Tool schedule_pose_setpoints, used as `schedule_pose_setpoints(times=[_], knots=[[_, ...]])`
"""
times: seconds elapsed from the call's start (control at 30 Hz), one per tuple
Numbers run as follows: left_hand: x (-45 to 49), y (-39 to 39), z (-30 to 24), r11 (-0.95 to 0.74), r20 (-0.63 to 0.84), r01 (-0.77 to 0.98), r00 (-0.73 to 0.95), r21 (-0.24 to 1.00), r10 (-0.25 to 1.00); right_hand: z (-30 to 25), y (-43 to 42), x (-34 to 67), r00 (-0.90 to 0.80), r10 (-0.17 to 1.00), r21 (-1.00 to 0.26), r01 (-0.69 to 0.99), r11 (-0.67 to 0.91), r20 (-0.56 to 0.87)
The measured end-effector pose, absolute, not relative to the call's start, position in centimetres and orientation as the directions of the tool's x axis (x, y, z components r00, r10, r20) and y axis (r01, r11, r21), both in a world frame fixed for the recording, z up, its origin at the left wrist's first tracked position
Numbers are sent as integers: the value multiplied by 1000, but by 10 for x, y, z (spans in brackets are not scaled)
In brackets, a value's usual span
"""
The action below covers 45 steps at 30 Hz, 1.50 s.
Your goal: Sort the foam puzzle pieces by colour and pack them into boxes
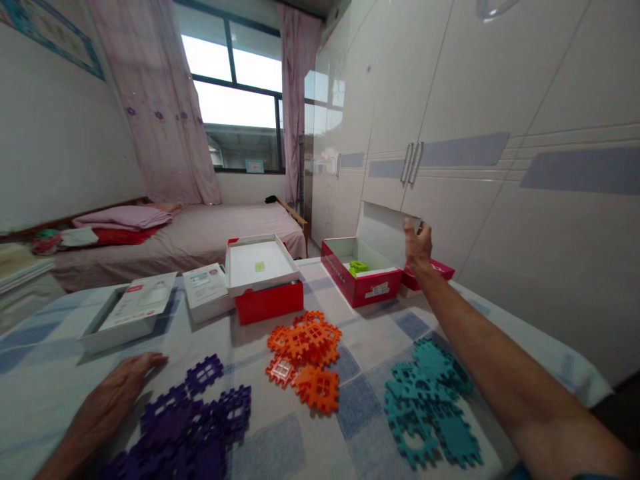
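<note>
While the right hand (pixel 417 245) is extended at arm's length, pinching the red box lid (pixel 383 230), the left hand (pixel 125 383) is laid flat and open beside purple tiles (pixel 200 413).

Bare left hand (pixel 131 373), bare right hand (pixel 418 244), blue sleeve edge (pixel 590 477)

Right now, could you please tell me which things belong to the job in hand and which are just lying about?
In hand: box lid, open red box, green pieces, purple tiles, orange tiles, teal tiles.
Lying about: second red box, white boxes, folded bedding.
</note>
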State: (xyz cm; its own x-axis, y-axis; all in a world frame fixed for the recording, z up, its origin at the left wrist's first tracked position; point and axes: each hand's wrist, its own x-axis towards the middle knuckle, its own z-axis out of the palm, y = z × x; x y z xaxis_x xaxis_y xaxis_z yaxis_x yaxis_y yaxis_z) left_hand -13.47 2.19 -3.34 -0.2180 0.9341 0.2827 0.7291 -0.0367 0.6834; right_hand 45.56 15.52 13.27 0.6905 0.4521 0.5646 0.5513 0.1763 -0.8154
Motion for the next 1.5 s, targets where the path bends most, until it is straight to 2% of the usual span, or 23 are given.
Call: schedule_pose_setpoints(times=[0.1, 0.23, 0.33, 0.43, 0.57, 0.77, 0.87, 1.1, 1.5], knots=[[-123, 17, -19, 15, 227, 688, -260, 726, 939, 137, 157, 434, 606, 465, -731, 667, 144, 645], [-114, 13, -7, 20, 202, 663, -256, 748, 945, 121, 151, 402, 349, 634, -501, 863, 70, 690], [-118, 16, -15, -15, 234, 679, -231, 734, 944, 102, 143, 384, 113, 779, -265, 962, 71, 617], [-127, 20, -28, -40, 257, 711, -201, 702, 945, 89, 137, 375, 21, 847, -139, 988, 63, 532], [-133, 21, -35, -81, 305, 751, -164, 655, 938, 81, 137, 369, -6, 874, -91, 994, 57, 486], [-133, 21, -31, -69, 299, 771, -161, 633, 940, 74, 142, 367, -18, 925, -43, 998, 37, 379], [-132, 21, -32, -104, 325, 766, -143, 635, 935, 71, 143, 366, -17, 938, -24, 999, 27, 347], [-113, 11, -9, -47, 276, 737, -192, 674, 942, 77, 136, 367, -94, 965, 27, 996, 90, 244], [-115, 13, -10, -38, 257, 730, -190, 682, 948, 78, 132, 370, -124, 971, 47, 992, 117, 206]])
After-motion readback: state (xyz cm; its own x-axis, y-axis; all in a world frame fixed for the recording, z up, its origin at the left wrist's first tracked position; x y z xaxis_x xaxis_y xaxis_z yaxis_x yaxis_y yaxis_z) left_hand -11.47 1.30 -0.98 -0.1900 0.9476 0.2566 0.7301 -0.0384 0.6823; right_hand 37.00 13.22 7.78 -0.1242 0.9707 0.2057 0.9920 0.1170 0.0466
